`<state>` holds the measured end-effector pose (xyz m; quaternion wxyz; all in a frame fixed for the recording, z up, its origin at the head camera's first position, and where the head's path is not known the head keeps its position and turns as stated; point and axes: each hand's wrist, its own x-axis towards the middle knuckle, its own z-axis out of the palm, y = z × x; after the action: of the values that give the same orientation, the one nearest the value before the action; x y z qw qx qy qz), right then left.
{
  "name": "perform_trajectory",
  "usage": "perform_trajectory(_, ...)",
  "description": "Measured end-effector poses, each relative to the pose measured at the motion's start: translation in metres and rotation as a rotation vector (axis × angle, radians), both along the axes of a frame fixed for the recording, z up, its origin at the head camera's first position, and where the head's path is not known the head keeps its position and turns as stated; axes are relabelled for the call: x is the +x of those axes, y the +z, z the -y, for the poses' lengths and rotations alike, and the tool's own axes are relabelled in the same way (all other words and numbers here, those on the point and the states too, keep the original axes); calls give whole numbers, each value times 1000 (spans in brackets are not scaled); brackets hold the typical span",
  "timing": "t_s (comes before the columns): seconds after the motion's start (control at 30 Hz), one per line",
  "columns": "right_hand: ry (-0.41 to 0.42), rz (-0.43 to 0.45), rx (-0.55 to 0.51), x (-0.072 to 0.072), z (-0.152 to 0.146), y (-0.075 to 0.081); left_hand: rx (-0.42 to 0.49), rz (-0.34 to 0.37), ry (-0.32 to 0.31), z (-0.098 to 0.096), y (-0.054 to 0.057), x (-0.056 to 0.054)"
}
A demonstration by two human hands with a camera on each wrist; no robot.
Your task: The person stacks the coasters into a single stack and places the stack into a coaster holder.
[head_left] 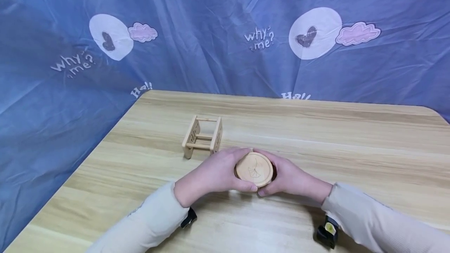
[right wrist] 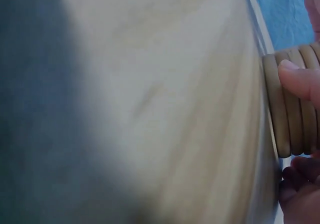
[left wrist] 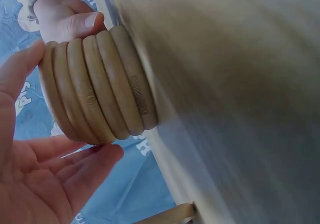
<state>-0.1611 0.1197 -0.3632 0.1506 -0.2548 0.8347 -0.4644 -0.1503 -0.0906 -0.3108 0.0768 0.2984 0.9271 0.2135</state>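
Note:
A stack of several round wooden coasters (head_left: 254,169) stands upright on the table, its top one marked with a fine leaf-like line drawing. My left hand (head_left: 223,171) holds the stack from the left, thumb on the near side and fingers on the far side. From the right, my right hand (head_left: 290,177) holds it the same way, the two thumbs close together. In the left wrist view the rims of the coasters (left wrist: 95,87) line up closely, the lowest at the tabletop. The right wrist view shows only part of the stack (right wrist: 282,109), with my right thumb across it.
Just beyond my left hand stands a small wooden rack (head_left: 202,136) with two cut-out side panels joined by rods. The wood-grain table (head_left: 337,139) reaches back to a blue printed cloth (head_left: 218,50), which also hangs along the left side.

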Motion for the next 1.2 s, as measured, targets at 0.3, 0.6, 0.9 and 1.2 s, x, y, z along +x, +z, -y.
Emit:
perform_trajectory(0.3, -61, 16, 22, 2, 7, -6, 95, 81, 14, 3, -6, -3)
perform_trajectory(0.6, -95, -21, 77, 0, 13, -5, 74, 116, 49, 5, -6, -4)
perform_trajectory(0.9, -118, -106, 194, -2, 13, 0, 82, 96, 28, 4, -7, -5)
perform_trajectory(1.2, -85, -152, 199, -1, 13, 5, 58, 108, 53, 5, -6, -5)
